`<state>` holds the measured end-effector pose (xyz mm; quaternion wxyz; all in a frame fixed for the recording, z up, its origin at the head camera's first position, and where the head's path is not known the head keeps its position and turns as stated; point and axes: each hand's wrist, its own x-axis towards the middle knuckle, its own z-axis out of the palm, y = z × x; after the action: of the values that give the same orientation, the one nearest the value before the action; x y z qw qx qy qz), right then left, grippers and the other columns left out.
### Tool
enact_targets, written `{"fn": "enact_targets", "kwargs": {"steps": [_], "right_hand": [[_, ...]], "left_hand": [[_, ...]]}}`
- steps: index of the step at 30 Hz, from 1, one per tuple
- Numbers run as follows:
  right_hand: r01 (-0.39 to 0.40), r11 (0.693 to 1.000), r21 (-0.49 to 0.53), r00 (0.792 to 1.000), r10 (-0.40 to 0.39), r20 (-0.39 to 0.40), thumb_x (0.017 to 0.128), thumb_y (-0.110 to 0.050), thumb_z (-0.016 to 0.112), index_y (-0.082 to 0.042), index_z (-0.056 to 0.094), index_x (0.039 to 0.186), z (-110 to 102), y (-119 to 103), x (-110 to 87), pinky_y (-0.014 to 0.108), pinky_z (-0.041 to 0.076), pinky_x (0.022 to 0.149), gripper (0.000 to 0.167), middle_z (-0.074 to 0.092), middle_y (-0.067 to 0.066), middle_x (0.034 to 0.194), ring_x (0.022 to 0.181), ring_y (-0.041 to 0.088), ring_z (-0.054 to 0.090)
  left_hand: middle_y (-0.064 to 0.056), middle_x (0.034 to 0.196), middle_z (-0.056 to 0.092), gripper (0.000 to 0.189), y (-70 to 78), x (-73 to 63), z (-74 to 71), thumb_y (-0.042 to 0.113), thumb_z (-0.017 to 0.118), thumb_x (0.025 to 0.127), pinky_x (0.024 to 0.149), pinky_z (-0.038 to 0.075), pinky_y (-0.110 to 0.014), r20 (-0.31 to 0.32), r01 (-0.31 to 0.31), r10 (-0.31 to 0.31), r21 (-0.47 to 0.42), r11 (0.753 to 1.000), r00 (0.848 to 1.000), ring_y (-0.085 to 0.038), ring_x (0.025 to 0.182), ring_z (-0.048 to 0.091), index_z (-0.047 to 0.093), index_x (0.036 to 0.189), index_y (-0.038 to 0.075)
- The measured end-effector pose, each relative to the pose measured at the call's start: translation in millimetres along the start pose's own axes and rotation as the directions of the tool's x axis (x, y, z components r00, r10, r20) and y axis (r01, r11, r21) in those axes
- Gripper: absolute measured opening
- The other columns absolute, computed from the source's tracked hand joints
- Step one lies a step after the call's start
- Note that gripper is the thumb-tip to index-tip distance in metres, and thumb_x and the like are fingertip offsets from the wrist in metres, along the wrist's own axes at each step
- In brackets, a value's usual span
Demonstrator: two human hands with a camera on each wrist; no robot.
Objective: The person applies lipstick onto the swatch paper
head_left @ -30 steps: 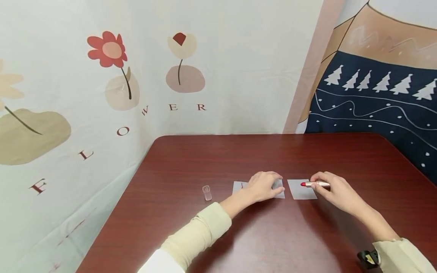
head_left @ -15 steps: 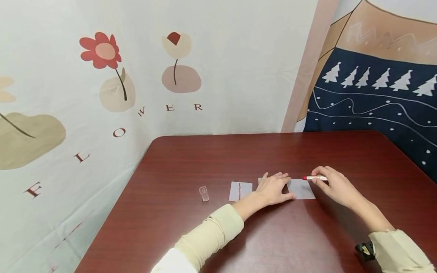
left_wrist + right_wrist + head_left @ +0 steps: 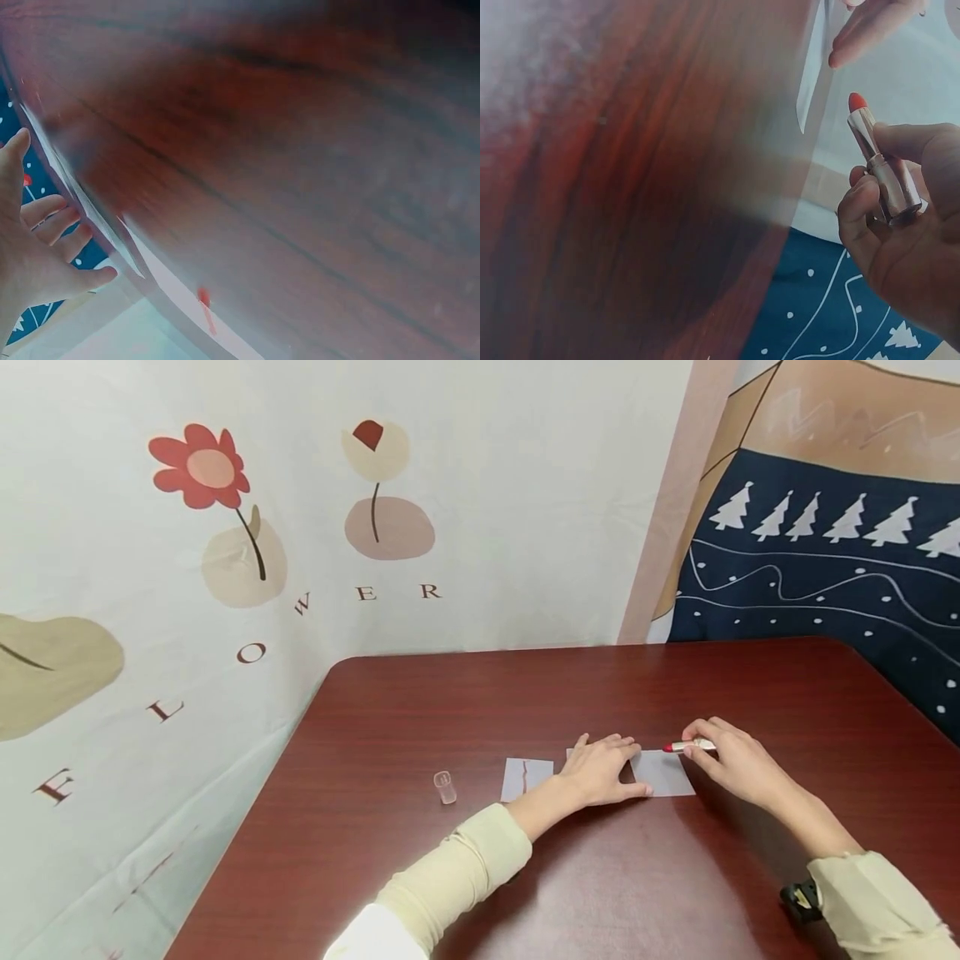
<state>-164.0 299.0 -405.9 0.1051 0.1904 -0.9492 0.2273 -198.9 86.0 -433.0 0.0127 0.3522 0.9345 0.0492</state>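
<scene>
My right hand [image 3: 735, 766] pinches a lipstick [image 3: 885, 165] between thumb and fingers, its red tip bared. In the head view that tip is at the far edge of the right-hand white paper square [image 3: 666, 777]; whether it touches I cannot tell. My left hand [image 3: 598, 772] lies with spread, fairly straight fingers at the left edge of the same paper, thumb by its near corner. Beneath the left hand another paper square [image 3: 569, 752] is mostly hidden. Farther left lies a third square [image 3: 537, 774], marked with a wavy red line.
A clear lipstick cap [image 3: 446, 788] lies on the reddish-brown table [image 3: 420, 710], left of the papers. A black device [image 3: 801, 902] is at the right wrist. Printed cloth [image 3: 510, 527] hangs behind the table.
The left hand has shifted right from the middle paper to the edge of the right one and flattened, baring the red-lined square. The lipstick tip has moved to the right paper's far edge.
</scene>
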Motion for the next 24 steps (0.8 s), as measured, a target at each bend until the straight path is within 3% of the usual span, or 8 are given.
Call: {"fn": "enact_targets", "kwargs": {"steps": [10,14,24], "right_hand": [[0.066,0.998,-0.006,0.998,-0.066,-0.014,0.083,-0.003,0.067,-0.003,0.06,0.094,9.4,5.2,10.5,0.037,0.044,0.061,0.013,0.054,0.005,0.082,0.067,0.018,0.049],[0.056,0.998,-0.007,0.998,-0.056,0.018,0.084,-0.003,0.065,-0.001,0.059,0.095,11.1,6.1,13.7,0.035,0.043,0.059,0.013,0.054,0.007,0.083,0.066,0.017,0.048],[0.049,0.999,-0.02,0.997,-0.047,0.059,0.085,-0.003,0.064,-0.001,0.059,0.096,12.9,2.8,18.8,0.033,0.042,0.057,0.012,0.054,0.008,0.083,0.063,0.015,0.045]], "left_hand": [[0.013,0.136,0.048,0.06,-2.0,2.7,-0.6,0.064,0.057,0.081,0.103,0.031,-0.044,0.018,-0.023,0.022,0.048,0.999,1.0,-0.006,0.127,0.039,0.056,0.13,0.029],[0.014,0.136,0.047,0.06,-2.0,3.7,-0.4,0.064,0.057,0.08,0.103,0.03,-0.042,0.026,-0.018,0.016,0.059,0.998,1.0,-0.005,0.127,0.038,0.056,0.13,0.031],[0.016,0.138,0.043,0.061,-2.9,0.9,-1.7,0.063,0.056,0.081,0.105,0.028,-0.038,0.043,-0.01,0.01,-0.001,1.0,0.999,-0.003,0.13,0.034,0.053,0.133,0.031]]}}
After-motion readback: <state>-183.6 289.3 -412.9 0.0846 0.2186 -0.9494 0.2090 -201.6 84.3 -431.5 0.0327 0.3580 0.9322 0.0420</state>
